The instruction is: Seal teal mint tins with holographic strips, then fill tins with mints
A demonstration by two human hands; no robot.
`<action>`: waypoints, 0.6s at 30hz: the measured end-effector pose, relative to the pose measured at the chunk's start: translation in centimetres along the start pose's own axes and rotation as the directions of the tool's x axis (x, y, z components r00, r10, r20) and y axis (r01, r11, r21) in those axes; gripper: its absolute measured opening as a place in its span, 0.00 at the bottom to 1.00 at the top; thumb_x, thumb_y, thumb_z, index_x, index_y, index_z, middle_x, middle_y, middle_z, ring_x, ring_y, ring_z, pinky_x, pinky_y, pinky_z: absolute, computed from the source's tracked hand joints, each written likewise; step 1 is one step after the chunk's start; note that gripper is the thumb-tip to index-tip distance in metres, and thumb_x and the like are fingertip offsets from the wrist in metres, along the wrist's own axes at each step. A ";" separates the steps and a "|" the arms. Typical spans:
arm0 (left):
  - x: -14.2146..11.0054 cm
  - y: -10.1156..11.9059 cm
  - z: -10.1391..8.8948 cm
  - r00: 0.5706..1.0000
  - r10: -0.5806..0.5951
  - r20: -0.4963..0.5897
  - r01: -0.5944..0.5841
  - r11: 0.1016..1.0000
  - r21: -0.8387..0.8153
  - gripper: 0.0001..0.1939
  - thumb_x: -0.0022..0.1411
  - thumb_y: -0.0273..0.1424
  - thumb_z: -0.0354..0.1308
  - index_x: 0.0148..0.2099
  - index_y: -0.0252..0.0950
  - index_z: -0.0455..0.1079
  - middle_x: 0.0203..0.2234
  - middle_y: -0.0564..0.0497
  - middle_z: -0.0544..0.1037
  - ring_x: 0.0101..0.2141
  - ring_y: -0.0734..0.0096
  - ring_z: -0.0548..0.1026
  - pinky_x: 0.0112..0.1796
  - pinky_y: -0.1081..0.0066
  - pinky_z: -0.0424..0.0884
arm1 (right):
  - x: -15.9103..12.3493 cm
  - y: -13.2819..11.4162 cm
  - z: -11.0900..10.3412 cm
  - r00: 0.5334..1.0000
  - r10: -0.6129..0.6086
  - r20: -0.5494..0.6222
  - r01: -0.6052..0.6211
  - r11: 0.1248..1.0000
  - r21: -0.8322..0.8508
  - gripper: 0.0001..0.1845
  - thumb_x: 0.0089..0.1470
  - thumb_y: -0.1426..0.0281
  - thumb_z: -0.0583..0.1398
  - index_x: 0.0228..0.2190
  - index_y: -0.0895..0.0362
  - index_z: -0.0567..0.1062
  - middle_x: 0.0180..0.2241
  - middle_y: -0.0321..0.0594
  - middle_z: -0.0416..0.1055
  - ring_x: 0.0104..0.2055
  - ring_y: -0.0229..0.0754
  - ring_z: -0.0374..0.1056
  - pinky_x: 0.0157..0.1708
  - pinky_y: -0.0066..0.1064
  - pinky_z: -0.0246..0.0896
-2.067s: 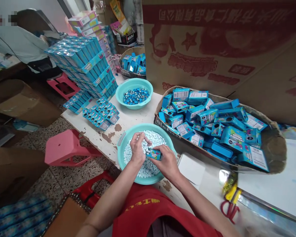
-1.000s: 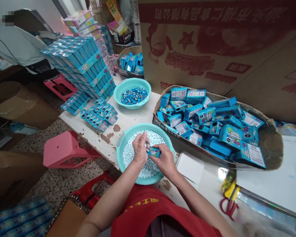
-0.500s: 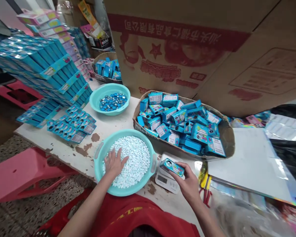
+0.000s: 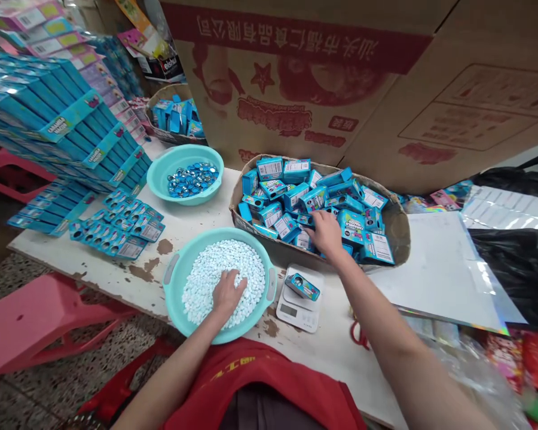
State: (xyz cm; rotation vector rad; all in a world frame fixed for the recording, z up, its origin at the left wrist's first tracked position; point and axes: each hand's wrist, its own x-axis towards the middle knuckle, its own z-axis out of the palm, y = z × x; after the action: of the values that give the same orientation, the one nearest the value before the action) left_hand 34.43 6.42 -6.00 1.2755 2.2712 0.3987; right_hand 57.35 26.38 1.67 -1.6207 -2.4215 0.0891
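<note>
My left hand (image 4: 227, 294) is in the turquoise basin (image 4: 174, 310), with its fingers curled down into small white candies (image 4: 206, 269); the fingertips are partly buried. My right hand (image 4: 326, 234) reaches into a cardboard tray (image 4: 399, 239) full of small blue boxes (image 4: 291, 200). Its fingers close on one blue box (image 4: 305, 220), mostly hidden by the hand and its neighbours. A single blue box with a round hole (image 4: 303, 286) lies on the white digital scale (image 4: 296, 310), between the basin and my right forearm.
A second turquoise bowl (image 4: 155, 182) holds blue and silver discs. Blue boxes stand grouped (image 4: 121, 224) and in tall stacks (image 4: 72, 119) at left. A large carton (image 4: 318, 119) rises behind. Red-handled scissors (image 4: 359, 334) lie partly under my right forearm; a pink stool (image 4: 31, 316) is at left.
My right hand has left the blue box on the scale and moved up into the tray of boxes. My left hand has gone from spread flat to curled into the candies. The view has shifted.
</note>
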 end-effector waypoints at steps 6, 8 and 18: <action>0.8 -0.3 -1.8 0.942 -0.246 0.229 0.328 0.525 -0.786 0.10 0.45 0.36 0.64 0.29 0.37 0.68 0.23 0.54 0.71 0.26 0.71 0.70 0.25 0.75 0.63 | 3.4 0.8 0.9 0.985 0.036 0.167 -0.020 0.995 -0.097 0.16 0.47 0.75 0.58 0.41 0.60 0.71 0.43 0.55 0.70 0.44 0.55 0.63 0.39 0.41 0.58; 0.9 -0.8 -2.9 0.886 -0.245 0.395 0.446 0.208 -0.871 0.13 0.43 0.34 0.65 0.32 0.37 0.68 0.22 0.55 0.70 0.20 0.75 0.67 0.19 0.78 0.57 | 2.4 1.2 -0.4 0.996 0.072 0.045 -0.074 0.996 0.049 0.17 0.45 0.72 0.60 0.41 0.59 0.70 0.43 0.51 0.70 0.44 0.53 0.63 0.40 0.41 0.60; 1.9 -0.9 -6.0 0.835 -0.087 0.544 0.515 -0.228 -0.826 0.12 0.59 0.38 0.52 0.37 0.34 0.68 0.27 0.47 0.75 0.22 0.69 0.73 0.18 0.73 0.68 | -6.6 -1.2 -6.5 0.847 0.333 0.415 -0.300 -0.344 0.890 0.26 0.37 0.68 0.64 0.43 0.44 0.71 0.43 0.31 0.72 0.43 0.42 0.70 0.39 0.40 0.70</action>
State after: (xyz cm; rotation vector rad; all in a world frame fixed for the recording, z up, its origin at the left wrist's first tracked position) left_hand 29.64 7.51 -1.97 -0.2032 1.0784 1.3113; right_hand 60.06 19.36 7.23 -1.1117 -0.7169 1.6496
